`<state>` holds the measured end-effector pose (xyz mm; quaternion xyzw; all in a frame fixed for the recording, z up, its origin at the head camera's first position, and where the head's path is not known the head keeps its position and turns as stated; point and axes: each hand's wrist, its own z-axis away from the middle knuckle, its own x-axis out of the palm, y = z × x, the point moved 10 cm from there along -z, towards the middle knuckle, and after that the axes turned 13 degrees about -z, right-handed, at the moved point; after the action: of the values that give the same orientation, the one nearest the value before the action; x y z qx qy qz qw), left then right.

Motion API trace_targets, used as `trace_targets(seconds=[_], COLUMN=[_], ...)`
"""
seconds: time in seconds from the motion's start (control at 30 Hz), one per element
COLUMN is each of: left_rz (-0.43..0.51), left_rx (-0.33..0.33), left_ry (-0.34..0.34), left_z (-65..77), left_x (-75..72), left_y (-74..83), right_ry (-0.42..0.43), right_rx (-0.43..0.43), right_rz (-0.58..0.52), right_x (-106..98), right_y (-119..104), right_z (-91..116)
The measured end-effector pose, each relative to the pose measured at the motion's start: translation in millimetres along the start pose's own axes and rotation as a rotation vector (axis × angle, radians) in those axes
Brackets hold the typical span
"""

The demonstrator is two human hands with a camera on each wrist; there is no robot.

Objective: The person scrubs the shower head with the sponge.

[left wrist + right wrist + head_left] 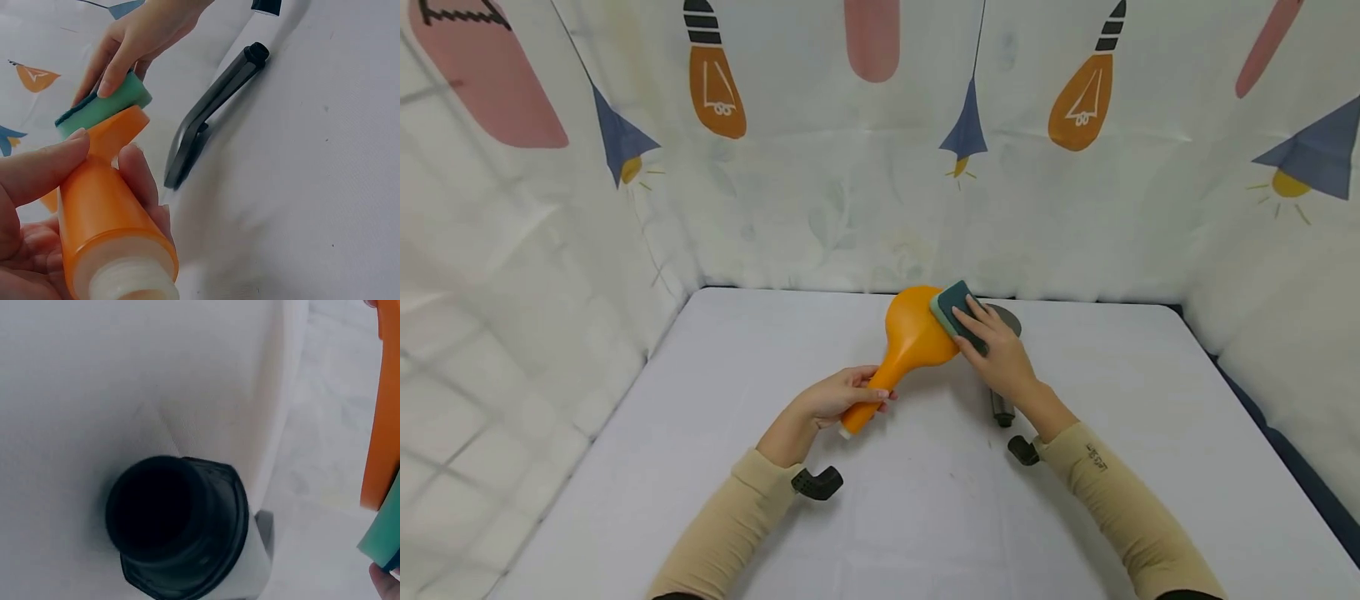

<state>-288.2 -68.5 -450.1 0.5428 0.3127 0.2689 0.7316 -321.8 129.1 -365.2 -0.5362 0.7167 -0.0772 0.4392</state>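
An orange handheld shower head (913, 333) is raised at a slant over the table, its round head away from me. My left hand (835, 398) grips its handle, thumb on one side and fingers on the other; the white threaded end (134, 284) faces the left wrist camera. A two-layer sponge (957, 310), light green and dark teal, is held in my right hand (1003, 357) against the right edge of the round head. Beneath the right hand lies a dark grey shower head (212, 106), partly hidden in the head view; its black threaded end (178, 525) looms in the right wrist view.
All of this is over a white-covered table (910, 517). A white curtain (820, 192) printed with lamps and bulbs stands behind it and along the sides. Black camera mounts (817, 483) stick out from both sleeve cuffs.
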Motion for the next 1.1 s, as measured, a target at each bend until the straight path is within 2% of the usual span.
trace_targets(seconds=[0.1,0.17,0.3,0.4,0.5,0.67,0.77,0.87,1.1], left_rz=[0.0,0.006,0.029,0.046,0.053,0.059,0.063,0.068,0.065], left_rx=[0.003,-0.002,-0.015,-0.014,-0.004,0.019,0.024,0.019,-0.009], left_ry=[0.007,0.015,0.03,0.03,0.023,0.004,-0.002,-0.004,0.006], left_z=[-0.8,-1.2,-2.2,-2.5,-2.4,-1.9,-2.2,-3.0,-9.2], left_x=[-1.3,-2.0,-3.3,-2.8,-1.3,1.2,2.1,2.5,3.5], left_y=[0.0,-0.6,-1.4,-1.6,0.1,5.6,7.6,7.7,0.4], right_ry=[-0.03,-0.066,-0.153,-0.18,-0.132,-0.013,0.016,-0.001,-0.123], right_rx=[-0.037,-0.111,-0.318,-0.379,-0.283,0.002,0.062,-0.012,-0.339], right_rz=[0.008,0.026,0.037,0.011,-0.006,-0.043,-0.046,-0.021,0.093], right_x=[5,13,30,29,17,-9,-13,-6,27], right_y=[-7,-19,-45,-47,-28,16,24,11,-41], right_z=[1,3,9,9,2,-7,-7,-7,3])
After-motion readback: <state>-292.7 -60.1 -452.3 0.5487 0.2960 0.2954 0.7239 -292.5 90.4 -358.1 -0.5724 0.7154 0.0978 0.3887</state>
